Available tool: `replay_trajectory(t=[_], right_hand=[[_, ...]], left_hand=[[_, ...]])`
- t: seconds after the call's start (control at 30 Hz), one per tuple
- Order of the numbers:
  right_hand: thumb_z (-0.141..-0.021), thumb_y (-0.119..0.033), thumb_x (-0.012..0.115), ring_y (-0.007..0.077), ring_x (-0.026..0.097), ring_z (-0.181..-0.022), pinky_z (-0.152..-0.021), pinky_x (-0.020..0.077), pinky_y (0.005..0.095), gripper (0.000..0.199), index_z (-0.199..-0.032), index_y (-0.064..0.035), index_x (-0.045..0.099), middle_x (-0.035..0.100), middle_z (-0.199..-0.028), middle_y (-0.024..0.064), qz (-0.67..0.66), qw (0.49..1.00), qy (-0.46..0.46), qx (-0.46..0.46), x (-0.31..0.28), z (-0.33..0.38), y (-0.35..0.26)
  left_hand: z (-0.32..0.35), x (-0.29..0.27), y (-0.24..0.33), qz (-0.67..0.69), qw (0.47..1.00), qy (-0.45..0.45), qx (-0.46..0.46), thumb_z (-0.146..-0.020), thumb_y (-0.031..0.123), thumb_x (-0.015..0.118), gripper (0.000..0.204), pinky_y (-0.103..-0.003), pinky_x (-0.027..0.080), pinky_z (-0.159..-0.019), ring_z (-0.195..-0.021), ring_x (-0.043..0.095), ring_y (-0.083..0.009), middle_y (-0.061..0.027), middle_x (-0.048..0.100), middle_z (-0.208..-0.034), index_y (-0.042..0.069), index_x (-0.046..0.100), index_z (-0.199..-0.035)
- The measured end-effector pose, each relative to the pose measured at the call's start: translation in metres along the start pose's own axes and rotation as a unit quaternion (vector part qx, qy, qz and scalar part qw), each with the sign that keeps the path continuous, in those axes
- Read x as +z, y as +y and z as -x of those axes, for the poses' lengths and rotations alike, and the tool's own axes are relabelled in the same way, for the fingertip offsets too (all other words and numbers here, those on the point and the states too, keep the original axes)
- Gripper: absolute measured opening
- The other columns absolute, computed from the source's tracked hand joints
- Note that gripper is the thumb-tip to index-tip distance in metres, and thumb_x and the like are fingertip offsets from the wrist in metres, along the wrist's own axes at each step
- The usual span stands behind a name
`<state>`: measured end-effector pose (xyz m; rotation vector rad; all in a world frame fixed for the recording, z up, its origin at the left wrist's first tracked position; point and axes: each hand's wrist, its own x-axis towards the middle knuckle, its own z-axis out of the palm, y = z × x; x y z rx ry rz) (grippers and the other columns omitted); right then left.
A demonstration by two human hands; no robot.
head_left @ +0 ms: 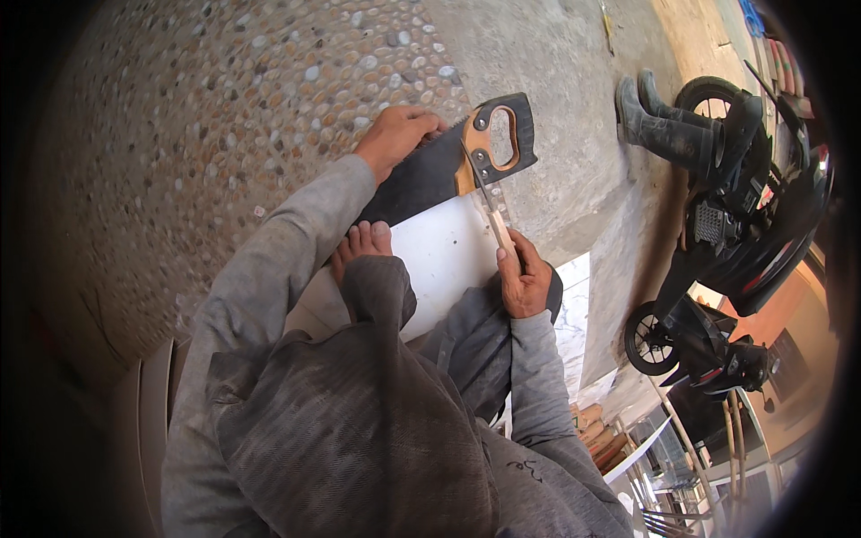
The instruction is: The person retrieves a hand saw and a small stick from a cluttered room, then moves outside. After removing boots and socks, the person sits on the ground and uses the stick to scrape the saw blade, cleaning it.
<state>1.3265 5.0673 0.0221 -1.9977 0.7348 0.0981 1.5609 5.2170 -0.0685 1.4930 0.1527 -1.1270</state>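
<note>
A hand saw with a dark blade (417, 186) and an orange-and-black handle (529, 134) lies slantwise in front of me, its toothed edge facing away. My left hand (399, 139) is closed at that edge, fingers curled against the blade near the handle. My right hand (526, 285) grips the pale wooden handle of a thin file (500, 231). The file's narrow metal part reaches up across the saw beside its handle; whether its tip touches the teeth is unclear. My bare foot (363, 240) rests at the blade's near edge, above a white board (439, 260).
Pebbled floor (269, 99) spreads to the left, with grey concrete (556, 72) to the right. Rubber boots (668, 130) and a black motorcycle (753, 215) stand at the right. A marble-patterned tile (574, 291) lies past my right hand.
</note>
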Motion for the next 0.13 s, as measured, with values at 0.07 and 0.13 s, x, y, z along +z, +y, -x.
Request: replay_trajectory(t=[0.07,0.13], right_hand=[[-0.089,-0.012,0.064,0.0213,0.068,-0.088,-0.078,0.0514,0.0299,0.032,-0.117,0.0039,0.06,0.069,-0.097,0.0166,0.009,1.0,-0.014,0.014,-0.0019,0.0012,-0.0036],[-0.089,-0.012,0.064,0.0241,0.068,-0.09,-0.078,0.0515,0.0299,0.033,-0.119,0.0027,0.06,0.069,-0.1,0.0167,0.013,1.0,-0.021,0.018,-0.0042,0.002,-0.0033]], left_hand=[[-0.0046,-0.0012,-0.006,0.019,1.0,-0.003,0.011,-0.087,0.02,0.058,0.025,-0.026,0.046,-0.072,-0.076,0.058,-0.0119,-0.0042,0.066,-0.085,0.0,0.071,-0.095],[-0.0041,-0.0002,-0.0061,0.039,0.999,-0.005,0.004,-0.088,0.02,0.058,0.025,-0.024,0.045,-0.074,-0.08,0.058,-0.0121,-0.0051,0.066,-0.088,0.001,0.072,-0.096]])
